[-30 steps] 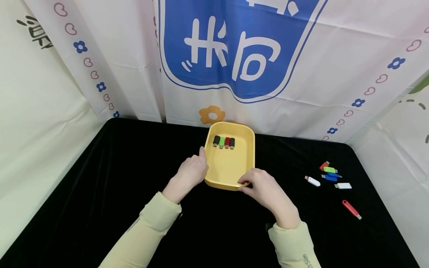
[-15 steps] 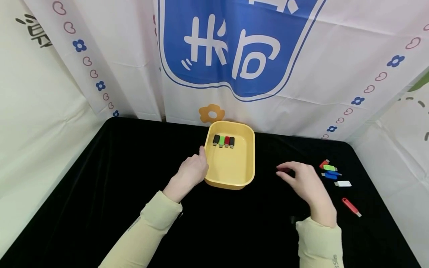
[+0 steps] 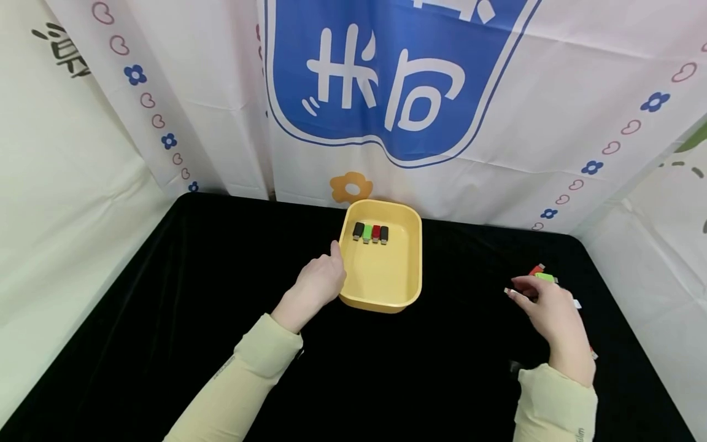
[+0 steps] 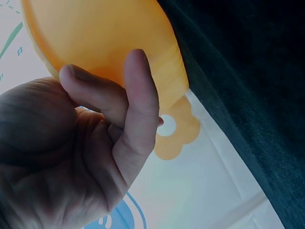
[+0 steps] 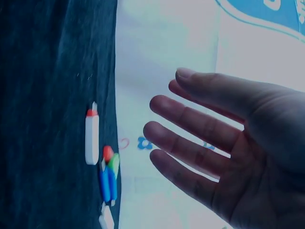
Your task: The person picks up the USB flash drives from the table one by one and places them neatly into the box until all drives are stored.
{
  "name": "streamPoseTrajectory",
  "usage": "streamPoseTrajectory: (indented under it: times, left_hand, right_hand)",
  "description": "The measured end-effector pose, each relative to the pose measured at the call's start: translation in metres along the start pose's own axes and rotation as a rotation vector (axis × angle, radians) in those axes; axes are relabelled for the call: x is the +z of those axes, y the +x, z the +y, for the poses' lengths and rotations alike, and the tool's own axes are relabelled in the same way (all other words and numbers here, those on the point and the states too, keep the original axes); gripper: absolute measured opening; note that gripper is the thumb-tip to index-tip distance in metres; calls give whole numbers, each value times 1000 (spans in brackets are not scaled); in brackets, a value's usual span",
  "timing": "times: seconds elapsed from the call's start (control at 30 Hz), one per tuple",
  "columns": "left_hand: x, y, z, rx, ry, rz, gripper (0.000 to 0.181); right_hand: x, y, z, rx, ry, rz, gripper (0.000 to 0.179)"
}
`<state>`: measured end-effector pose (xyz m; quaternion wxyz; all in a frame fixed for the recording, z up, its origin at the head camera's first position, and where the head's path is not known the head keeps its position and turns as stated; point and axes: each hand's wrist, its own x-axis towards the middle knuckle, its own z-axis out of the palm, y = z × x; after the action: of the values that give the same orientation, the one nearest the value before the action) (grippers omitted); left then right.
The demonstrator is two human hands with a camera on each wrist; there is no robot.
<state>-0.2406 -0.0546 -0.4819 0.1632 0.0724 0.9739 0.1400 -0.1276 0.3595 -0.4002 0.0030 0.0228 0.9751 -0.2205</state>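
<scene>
My left hand [image 3: 319,279] is at the left wall of the yellow tray [image 3: 381,303], fingers loosely bent beside it in the left wrist view. Inside the tray's far end, a black [image 3: 358,230], a green [image 3: 367,233], a red [image 3: 376,233] and another black USB stick [image 3: 384,234] lie in a row. My right hand [image 3: 555,313] hovers over the right side of the black cloth, thumb and fingers apart with nothing between them. Close by it lies a white-and-red USB stick [image 5: 92,138], mostly hidden behind the thumb in the head view.
Beyond that stick, red [image 5: 108,152], green [image 5: 114,164], blue [image 5: 108,183] and white USB sticks [image 5: 106,217] lie close together. A red stick [image 3: 593,353] nearer the front is mostly hidden by the right wrist. A printed white curtain [image 3: 232,147] hangs behind the table.
My right hand has left the tray's near right corner and moved right to the loose USB sticks, its thumb and fingers spreading. The left hand and tray have stayed put.
</scene>
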Motion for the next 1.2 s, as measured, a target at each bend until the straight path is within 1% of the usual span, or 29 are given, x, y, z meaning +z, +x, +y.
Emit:
streamPoseTrajectory:
  times: [0.07, 0.1, 0.13, 0.2, 0.27, 0.33, 0.37, 0.43, 0.5, 0.57, 0.63, 0.73, 0.8, 0.9, 1.1, 1.2]
  left_hand:
    - [0, 1, 0, -2, 0, -7, 76]
    - [0, 1, 0, -4, -3, -9, 76]
    - [0, 1, 0, -7, -2, -12, 77]
    - [-1, 2, 0, -14, 0, -18, 77]
    - [-1, 3, 0, -18, 1, -23, 77]
    - [-2, 3, 0, -10, 0, -24, 77]
    - [-2, 3, 0, -5, -2, -24, 77]
    - [-2, 3, 0, 1, -6, -24, 77]
    - [-2, 3, 0, 2, -2, -26, 78]
    - [-2, 3, -1, -3, 6, -27, 79]
    - [-2, 3, -3, -1, 15, -27, 79]
    - [-1, 4, -5, 6, 17, -30, 80]
    - [-1, 4, -6, 8, 13, -31, 80]
    - [0, 5, -8, 5, 13, -33, 80]
    - [1, 8, -9, 16, 1, -28, 80]
    - [1, 9, -9, 12, -2, -26, 79]
  right_hand:
    - [4, 2, 14, 11, 9, 3, 40]
    - [8, 5, 26, 8, 15, 10, 41]
    - [16, 10, 41, 19, 14, 36, 40]
    - [30, 19, 74, 18, 17, 51, 42]
    - [46, 30, 108, 11, 6, 47, 45]
    - [59, 41, 138, 7, -15, 22, 51]
    - [61, 44, 147, -5, -20, -17, 56]
    - [66, 53, 162, -6, -32, -68, 63]
    - [65, 59, 169, -4, -40, -116, 69]
    - [64, 65, 171, -7, -57, -154, 71]
    - [62, 68, 169, -16, -72, -180, 66]
    - [62, 71, 165, -30, -89, -206, 53]
    - [62, 72, 162, -44, -96, -204, 42]
    - [63, 74, 161, -65, -111, -191, 31]
    - [63, 82, 163, -96, -168, -150, 23]
    - [63, 85, 165, -124, -187, -146, 19]
